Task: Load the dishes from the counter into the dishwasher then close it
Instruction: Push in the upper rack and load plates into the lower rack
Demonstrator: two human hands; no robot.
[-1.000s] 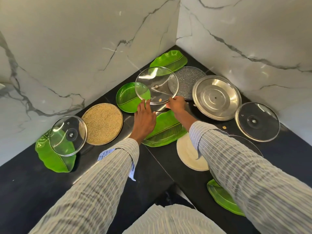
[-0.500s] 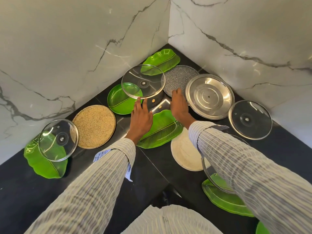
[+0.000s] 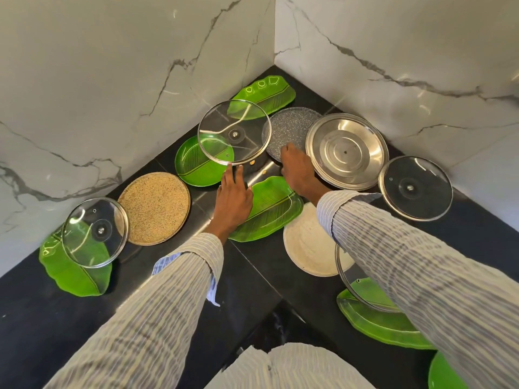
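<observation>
Step in hand: gathering dishes at the counter [image 3: 261,279] corner. Left hand [image 3: 234,202], fingers straight, touches the glass lid [image 3: 234,132]; right hand [image 3: 298,171] grip unclear. Next: firm 2-hand lift.

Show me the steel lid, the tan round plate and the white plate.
steel lid [image 3: 346,151], head view, on its raised centre.
tan round plate [image 3: 155,208], head view, on its speckled middle.
white plate [image 3: 307,244], head view, on its bare face.
</observation>
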